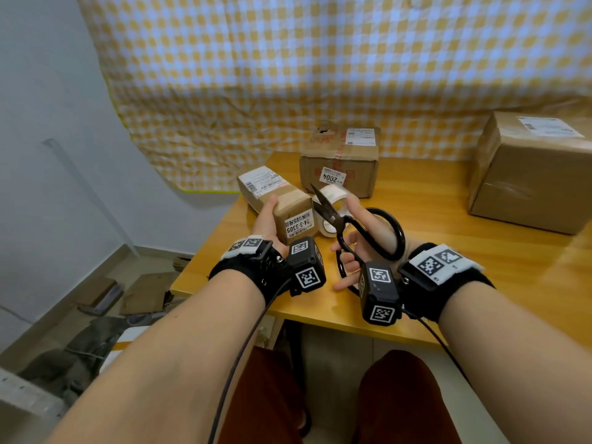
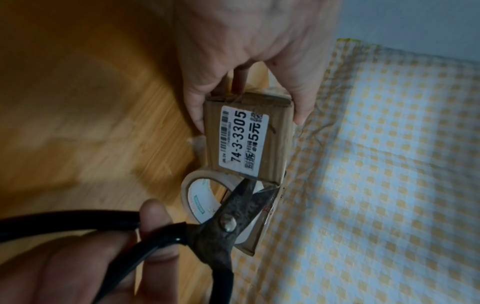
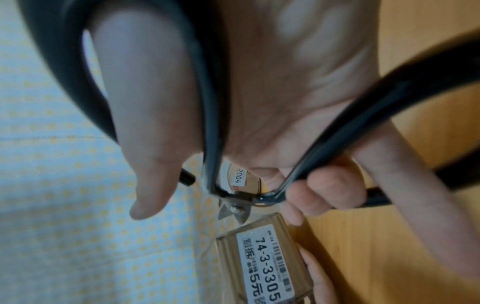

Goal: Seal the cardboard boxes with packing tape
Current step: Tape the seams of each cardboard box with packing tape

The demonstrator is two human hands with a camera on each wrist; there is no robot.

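Observation:
My left hand (image 1: 270, 216) grips a small cardboard box (image 1: 282, 200) labelled 74-3-3305, holding it just above the wooden table's left corner. The thumb lies on one side of the box (image 2: 249, 142) and the fingers on the other. My right hand (image 1: 352, 238) holds black scissors (image 1: 339, 219) by the loops, blades parted. The blade tips (image 2: 249, 185) sit at the box's near end, where a strip of clear tape runs towards the tape roll (image 2: 192, 197). The roll (image 1: 336, 195) stands on the table behind the scissors (image 3: 235, 207).
A taped box marked 2004 (image 1: 339, 168) stands behind the roll. A large box (image 1: 528, 174) sits at the table's (image 1: 448, 251) right. A yellow checked cloth (image 1: 320, 75) hangs behind. Cardboard scraps (image 1: 144, 293) lie on the floor at left.

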